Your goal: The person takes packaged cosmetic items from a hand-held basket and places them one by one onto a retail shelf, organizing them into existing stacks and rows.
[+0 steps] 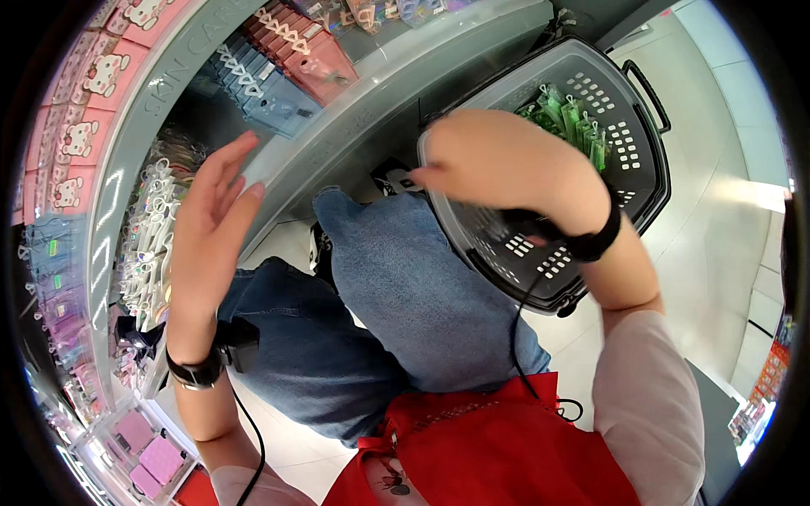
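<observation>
My left hand (212, 231) is raised in front of the lower shelf, fingers apart and nothing in them. It is nearest to a row of white-hooked packets (149, 234) and a stack of translucent blue pouches (272, 95). Over the near side of a dark shopping basket (633, 117) hangs my right hand (506, 158), blurred. Its thumb points toward the shelf, but the other fingers are hidden, so whether it holds anything is unclear. Inside the basket, several green packets with white hooks (573, 123) lie toward the far end. The basket stands on the floor beside my bent knee.
Translucent red-pink pouches (310, 57) stand beside the blue ones. A grey shelf edge (158, 82) with raised lettering curves above; pink cartoon packages (104, 73) sit higher. Pink cases (161, 458) are at lower left. Cables run from both wrists. Pale floor tiles (690, 209) lie right of the basket.
</observation>
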`<state>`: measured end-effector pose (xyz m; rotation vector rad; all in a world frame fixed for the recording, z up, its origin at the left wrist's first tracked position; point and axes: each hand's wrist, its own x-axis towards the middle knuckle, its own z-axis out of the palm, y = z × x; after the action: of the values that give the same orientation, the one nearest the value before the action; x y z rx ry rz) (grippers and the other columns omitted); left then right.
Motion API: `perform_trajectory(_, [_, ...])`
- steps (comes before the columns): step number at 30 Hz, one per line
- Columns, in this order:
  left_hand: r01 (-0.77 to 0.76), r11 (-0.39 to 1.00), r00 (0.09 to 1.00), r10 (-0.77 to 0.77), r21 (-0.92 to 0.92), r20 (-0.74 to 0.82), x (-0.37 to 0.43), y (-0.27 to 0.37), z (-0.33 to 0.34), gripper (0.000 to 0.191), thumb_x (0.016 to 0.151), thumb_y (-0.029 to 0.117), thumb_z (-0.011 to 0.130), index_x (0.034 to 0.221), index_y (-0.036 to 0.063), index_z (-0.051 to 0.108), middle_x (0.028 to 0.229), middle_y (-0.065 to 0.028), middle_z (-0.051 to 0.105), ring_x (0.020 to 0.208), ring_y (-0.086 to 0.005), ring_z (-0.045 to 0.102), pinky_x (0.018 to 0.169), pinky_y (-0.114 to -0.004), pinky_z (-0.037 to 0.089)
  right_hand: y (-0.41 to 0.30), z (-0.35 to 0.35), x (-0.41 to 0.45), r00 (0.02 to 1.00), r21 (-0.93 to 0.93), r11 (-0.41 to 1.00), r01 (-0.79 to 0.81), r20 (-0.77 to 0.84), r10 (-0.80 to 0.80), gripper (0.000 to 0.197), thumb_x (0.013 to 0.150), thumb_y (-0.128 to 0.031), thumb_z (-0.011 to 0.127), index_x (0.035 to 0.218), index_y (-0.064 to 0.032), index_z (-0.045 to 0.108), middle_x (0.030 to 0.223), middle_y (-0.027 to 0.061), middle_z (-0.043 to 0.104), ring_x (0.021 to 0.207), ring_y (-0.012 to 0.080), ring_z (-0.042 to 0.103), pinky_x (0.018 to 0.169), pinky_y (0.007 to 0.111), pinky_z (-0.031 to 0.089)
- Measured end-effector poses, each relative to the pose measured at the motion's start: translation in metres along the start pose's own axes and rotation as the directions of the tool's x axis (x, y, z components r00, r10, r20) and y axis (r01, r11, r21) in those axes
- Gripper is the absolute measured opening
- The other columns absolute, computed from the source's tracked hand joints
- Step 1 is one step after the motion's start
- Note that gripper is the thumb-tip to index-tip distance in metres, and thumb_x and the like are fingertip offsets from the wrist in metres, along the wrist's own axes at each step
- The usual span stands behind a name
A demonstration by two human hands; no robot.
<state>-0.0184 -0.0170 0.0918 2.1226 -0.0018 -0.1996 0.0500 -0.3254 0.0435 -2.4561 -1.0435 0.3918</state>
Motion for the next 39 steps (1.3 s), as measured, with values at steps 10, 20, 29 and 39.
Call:
perform_trajectory(10, [0.014,0.993,0.990,0.003,0.116,-0.142,-0.020,-0.022,0.005,0.044,0.099,0.005,0.057,0.142,0.0041,0.054,0.152,-0.0108,0.052,0.141,-0.0219,0.048,0.117,-0.040,0.037,0.267,0.113,-0.151,0.570,-0.654,0.689,-0.314,0.450,0.687,0.017,0.087,-0.017,0.072,0.095,-0.0033,0.077,0.096,0.0154,0.076,0.090,0.0377,0.074,0.075,0.049,0.059])
perform_trajectory(20, [-0.015,0.995,0.992,0.028,0.099,-0.123,-0.018,-0.022,0.011,0.039,0.098,0.004,0.058,0.137,0.0028,0.058,0.147,-0.0103,0.056,0.135,-0.0208,0.053,0.114,-0.038,0.041,0.295,0.133,-0.147,0.350,-0.676,0.662,-0.324,0.564,0.748,0.026,0.088,-0.022,0.076,0.106,-0.0022,0.076,0.105,0.0162,0.074,0.094,0.0352,0.072,0.074,0.049,0.059])
perform_trajectory(29, [-0.012,0.997,0.995,0.020,0.081,-0.098,-0.019,-0.024,0.013,0.038,0.098,0.001,0.057,0.136,0.0020,0.058,0.145,-0.0102,0.058,0.134,-0.0203,0.055,0.112,-0.038,0.043,0.295,0.154,-0.162,0.132,-0.694,0.697,-0.180,0.685,0.716,0.041,0.092,-0.035,0.064,0.122,-0.0093,0.075,0.122,0.0131,0.072,0.110,0.0350,0.069,0.088,0.049,0.056])
perform_trajectory(39, [-0.006,0.997,0.993,0.015,0.073,-0.116,-0.022,-0.030,0.009,0.040,0.098,0.001,0.058,0.137,0.0012,0.058,0.145,-0.0101,0.058,0.134,-0.0202,0.055,0.110,-0.037,0.045,0.324,0.178,-0.178,0.177,-0.701,0.703,-0.117,0.682,0.709,0.035,0.089,-0.023,0.057,0.111,-0.0059,0.078,0.121,0.0154,0.072,0.107,0.0384,0.069,0.088,0.047,0.056])
